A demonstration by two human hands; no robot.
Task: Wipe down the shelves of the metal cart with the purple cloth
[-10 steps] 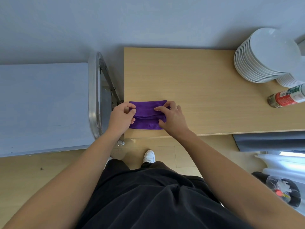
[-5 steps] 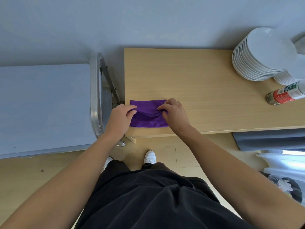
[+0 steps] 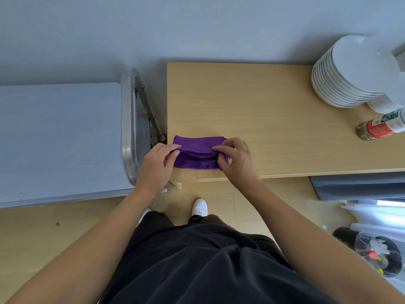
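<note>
The left hand [image 3: 156,163] and right hand [image 3: 237,160] cover both ends of the purple cloth [image 3: 197,148].

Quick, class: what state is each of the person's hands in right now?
Left hand: pinching the left end of the folded purple cloth.
Right hand: pinching the same cloth's right end.

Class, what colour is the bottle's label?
Red and white, some green, on the bottle; head view.

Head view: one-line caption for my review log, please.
Left hand and right hand pinch a folded purple cloth on the wooden table, beside the metal cart.
</note>
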